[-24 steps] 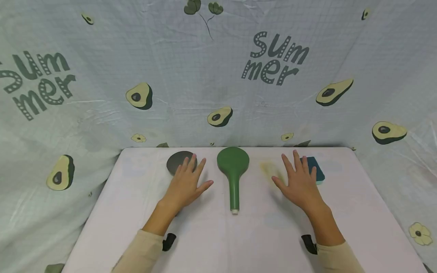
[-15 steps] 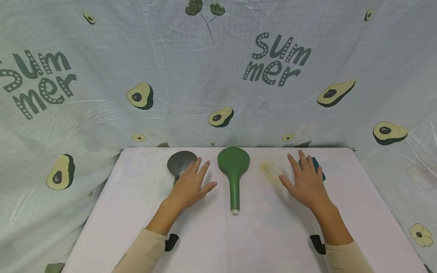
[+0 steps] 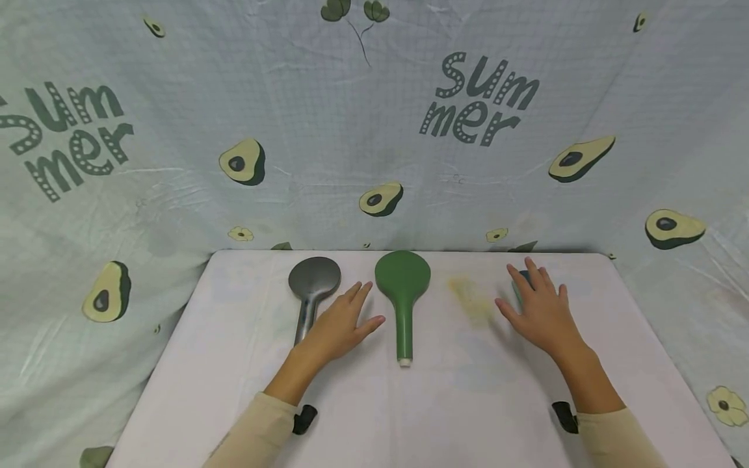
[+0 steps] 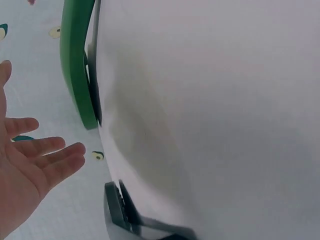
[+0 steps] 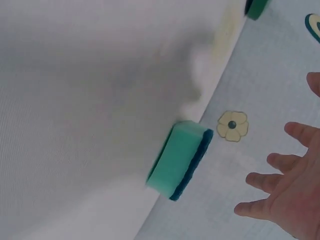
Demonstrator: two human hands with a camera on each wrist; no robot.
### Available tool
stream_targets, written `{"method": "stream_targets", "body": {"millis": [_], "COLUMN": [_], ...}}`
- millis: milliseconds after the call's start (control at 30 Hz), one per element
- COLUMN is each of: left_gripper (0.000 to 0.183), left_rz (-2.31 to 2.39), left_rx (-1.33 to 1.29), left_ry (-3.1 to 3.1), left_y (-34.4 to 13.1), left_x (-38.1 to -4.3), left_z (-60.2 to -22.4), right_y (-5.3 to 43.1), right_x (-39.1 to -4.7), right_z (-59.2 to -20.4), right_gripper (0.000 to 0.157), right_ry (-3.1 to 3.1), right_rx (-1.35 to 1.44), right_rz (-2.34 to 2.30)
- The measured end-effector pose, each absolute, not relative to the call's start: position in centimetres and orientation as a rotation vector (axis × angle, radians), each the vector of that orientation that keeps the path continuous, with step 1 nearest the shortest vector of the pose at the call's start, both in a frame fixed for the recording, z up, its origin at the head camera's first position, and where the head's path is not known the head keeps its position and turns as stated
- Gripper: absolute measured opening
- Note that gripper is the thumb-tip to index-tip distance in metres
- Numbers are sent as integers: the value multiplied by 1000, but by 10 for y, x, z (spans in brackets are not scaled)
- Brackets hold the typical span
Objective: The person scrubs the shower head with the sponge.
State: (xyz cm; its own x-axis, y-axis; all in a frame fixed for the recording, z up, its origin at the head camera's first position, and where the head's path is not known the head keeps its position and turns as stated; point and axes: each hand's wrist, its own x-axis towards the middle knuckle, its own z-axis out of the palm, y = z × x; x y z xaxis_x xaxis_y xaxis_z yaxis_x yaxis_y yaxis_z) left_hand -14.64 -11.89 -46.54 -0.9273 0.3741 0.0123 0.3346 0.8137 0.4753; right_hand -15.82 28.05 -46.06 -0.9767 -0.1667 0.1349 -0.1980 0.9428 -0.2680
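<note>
My left hand (image 3: pixel 339 328) hovers above the table with its fingers spread and nothing in it. It lies between a grey round-headed, long-handled tool (image 3: pixel 314 276) and a similar green tool (image 3: pixel 402 279) with a white tip on its handle; it covers the lower end of the grey handle. In the left wrist view both tools show dark undersides. Fingers spread, my right hand (image 3: pixel 545 315) is raised over a sponge (image 5: pixel 177 160), light teal with a dark blue scouring layer. The right wrist view shows that hand apart from the sponge, which it mostly hides in the head view.
A yellow stain (image 3: pixel 471 299) marks the white table (image 3: pixel 456 403) between the green tool and the right hand. Behind the table hangs a pale cloth (image 3: pixel 304 130) printed with avocados and lettering. Black wrist devices (image 3: pixel 304 419) sit below both sleeves.
Both hands have drifted to the right, with fingers still spread. The left hand has uncovered the grey tool's head and much of its handle; the right hand now covers most of the sponge.
</note>
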Motion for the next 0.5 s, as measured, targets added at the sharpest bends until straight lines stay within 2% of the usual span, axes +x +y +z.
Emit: {"method": "stream_targets", "body": {"millis": [500], "left_gripper": [77], "left_rz": [1068], "left_rx": [569], "left_ry": [2685], "left_y": [-101], "left_x": [-146], "left_z": [-477], "right_y": [305], "right_x": [-162], "right_z": [-451], "right_gripper": [75], "right_ry": [-2967], "right_rx": [268], "right_rz": [445]}}
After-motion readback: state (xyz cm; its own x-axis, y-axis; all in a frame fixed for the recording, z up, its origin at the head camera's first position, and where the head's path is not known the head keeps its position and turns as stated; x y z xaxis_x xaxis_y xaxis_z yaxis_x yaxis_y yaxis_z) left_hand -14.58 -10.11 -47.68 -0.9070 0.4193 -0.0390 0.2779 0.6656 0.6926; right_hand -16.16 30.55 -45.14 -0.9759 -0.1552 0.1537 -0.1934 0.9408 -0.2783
